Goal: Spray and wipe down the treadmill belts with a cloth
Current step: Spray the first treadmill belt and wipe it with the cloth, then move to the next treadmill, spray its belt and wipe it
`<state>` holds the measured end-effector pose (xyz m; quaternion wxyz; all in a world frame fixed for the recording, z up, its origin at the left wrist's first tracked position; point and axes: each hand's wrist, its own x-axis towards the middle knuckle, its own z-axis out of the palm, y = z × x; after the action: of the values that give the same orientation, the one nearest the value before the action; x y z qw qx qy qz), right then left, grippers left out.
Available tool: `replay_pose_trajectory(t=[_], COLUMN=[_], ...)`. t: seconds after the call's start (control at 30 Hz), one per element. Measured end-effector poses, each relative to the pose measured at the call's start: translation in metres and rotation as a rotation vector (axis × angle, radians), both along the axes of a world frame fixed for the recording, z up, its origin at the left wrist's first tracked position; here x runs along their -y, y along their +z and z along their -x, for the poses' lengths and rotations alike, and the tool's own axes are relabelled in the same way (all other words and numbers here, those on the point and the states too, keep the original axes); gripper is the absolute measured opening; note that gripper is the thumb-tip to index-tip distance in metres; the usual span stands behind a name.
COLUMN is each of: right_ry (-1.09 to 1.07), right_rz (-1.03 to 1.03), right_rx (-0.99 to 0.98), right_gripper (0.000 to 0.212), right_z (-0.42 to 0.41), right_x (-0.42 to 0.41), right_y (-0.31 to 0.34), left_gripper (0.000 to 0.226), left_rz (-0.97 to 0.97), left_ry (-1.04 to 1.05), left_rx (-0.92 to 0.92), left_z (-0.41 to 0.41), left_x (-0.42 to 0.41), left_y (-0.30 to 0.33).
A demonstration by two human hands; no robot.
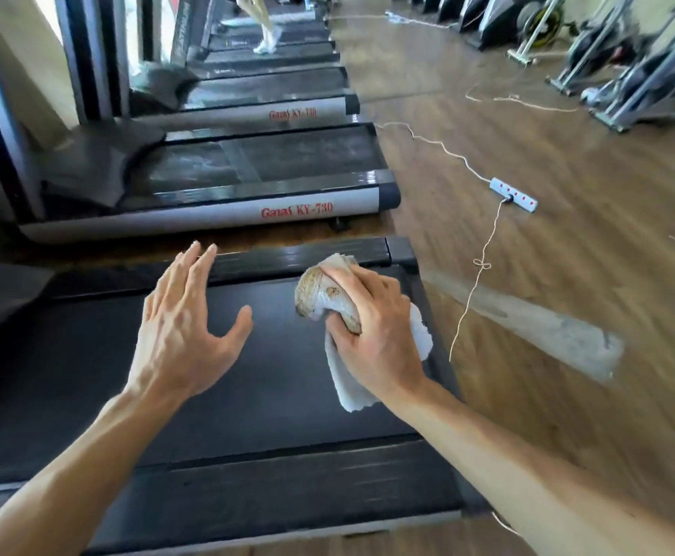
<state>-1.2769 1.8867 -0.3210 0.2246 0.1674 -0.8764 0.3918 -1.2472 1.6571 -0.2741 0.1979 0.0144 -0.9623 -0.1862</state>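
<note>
My right hand (372, 327) is clenched round the soiled white cloth (328, 298) at the black treadmill belt's (247, 379) rear end. The belt's long axis stretches leftward from there, under my left hand (183, 323), which hovers with spread, empty fingers.

I am in a gym. A row of treadmills (215, 182) runs away from me along the left wall, two of them marked with the same red brand lettering, and exercise bikes (628, 74) stand lined up across the wooden floor (568, 274). A power strip (513, 194) with its cord lies on the floor between the rows.
</note>
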Motion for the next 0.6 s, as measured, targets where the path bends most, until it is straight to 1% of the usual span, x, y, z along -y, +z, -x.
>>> replay_pose_trajectory(t=[0.2,0.37,0.4,0.53,0.6], right_ry=[-0.024,-0.047,-0.046,0.001,0.026], right_rz=[-0.064,-0.109,-0.124,-0.148,-0.186], right_rx=[-0.191,-0.337,-0.355,-0.448,-0.526], right_gripper=[0.055,0.056,0.056,0.056,0.056], right_z=[-0.036,-0.094,-0.103,-0.148,-0.168], right_x=[-0.026,-0.016,-0.014,-0.006,-0.005], right_y=[0.157,0.301,0.321,0.419,0.466], left_gripper=[0.087,0.09,0.089,0.087,0.087], left_rz=[-0.001,-0.001,0.002,0.045,0.083], left_ry=[-0.062,-0.072,-0.077,-0.06,-0.036], left_rx=[-0.143,-0.229,-0.245,-0.367,-0.44], left_z=[-0.05,-0.12,-0.13,-0.183,-0.211], left_x=[-0.008,-0.004,-0.004,0.006,0.014], left_y=[0.129,0.253,0.271,0.372,0.424])
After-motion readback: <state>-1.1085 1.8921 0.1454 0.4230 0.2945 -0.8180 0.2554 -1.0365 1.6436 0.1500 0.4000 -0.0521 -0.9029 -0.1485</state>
